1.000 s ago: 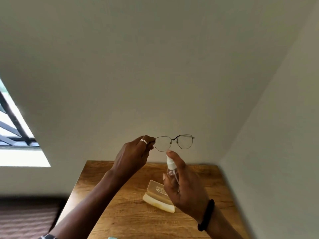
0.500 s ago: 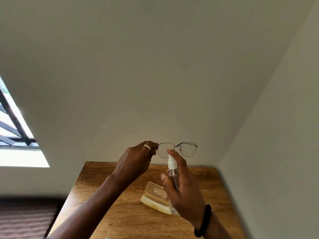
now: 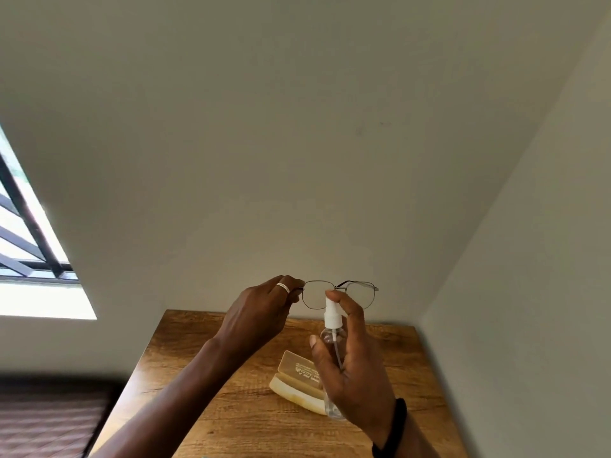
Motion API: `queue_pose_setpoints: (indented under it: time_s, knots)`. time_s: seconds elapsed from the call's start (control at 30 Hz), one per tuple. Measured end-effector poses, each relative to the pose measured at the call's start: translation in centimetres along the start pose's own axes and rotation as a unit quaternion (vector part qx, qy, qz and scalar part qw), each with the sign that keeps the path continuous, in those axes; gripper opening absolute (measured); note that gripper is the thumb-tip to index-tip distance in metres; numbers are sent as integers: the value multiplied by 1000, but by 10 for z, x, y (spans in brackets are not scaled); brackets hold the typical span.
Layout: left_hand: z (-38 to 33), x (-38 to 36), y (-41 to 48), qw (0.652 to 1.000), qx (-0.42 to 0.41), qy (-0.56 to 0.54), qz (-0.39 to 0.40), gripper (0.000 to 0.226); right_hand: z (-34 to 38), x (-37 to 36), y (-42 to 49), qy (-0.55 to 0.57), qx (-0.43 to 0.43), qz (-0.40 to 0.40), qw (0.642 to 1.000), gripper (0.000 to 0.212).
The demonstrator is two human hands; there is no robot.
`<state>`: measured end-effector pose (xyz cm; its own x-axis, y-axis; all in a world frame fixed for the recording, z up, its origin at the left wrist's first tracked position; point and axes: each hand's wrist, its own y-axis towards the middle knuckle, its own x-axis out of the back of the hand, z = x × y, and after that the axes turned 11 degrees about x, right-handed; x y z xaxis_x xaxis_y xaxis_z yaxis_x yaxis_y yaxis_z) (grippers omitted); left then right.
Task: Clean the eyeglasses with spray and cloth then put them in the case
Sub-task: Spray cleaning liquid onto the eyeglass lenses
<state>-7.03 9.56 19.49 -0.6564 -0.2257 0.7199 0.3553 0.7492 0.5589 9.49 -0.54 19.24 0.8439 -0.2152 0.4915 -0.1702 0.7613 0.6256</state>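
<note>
The worktop (image 3: pixel 248 431) sat wedged in a corner, a back wall (image 3: pixel 297 160) behind it and a side wall (image 3: pixel 529 309) along its right edge, so access lay from the near and left sides. The case (image 3: pixel 294 375) stood mid-worktop, partly under the right hand (image 3: pixel 358 378) gripping the spray bottle (image 3: pixel 331 314). The left hand (image 3: pixel 258 315) held the eyeglasses (image 3: pixel 315 294) raised in front of the back wall. Bare wood lay left of the case.
</note>
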Motion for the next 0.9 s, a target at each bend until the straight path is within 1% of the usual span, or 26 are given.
queue_pose_setpoints:
  time_s: [0.2, 0.37, 0.5, 0.67, 0.83, 0.9]
  knots:
    - [0, 1, -1, 1000, 0, 3, -1, 28, 0, -2, -2, -67, 8, -11, 998, 58]
    - [1, 2, -2, 1000, -1, 5, -4, 29, -1, -1, -5, -129, -10, 17, 991, 58]
    - [1, 2, -3, 1000, -3, 6, -3, 30, -2, 0, -8, -143, -17, 31, 989, 49]
    - [2, 1, -3, 1000, -7, 3, -7, 30, -2, 0, -10, -158, -11, 24, 987, 54]
    - [2, 1, -4, 1000, -8, 9, -6, 33, 0, 1, -11, -140, -11, 17, 990, 48]
    - [2, 1, -4, 1000, -7, 6, -6, 32, 2, 2, -11, -122, -10, 10, 992, 49]
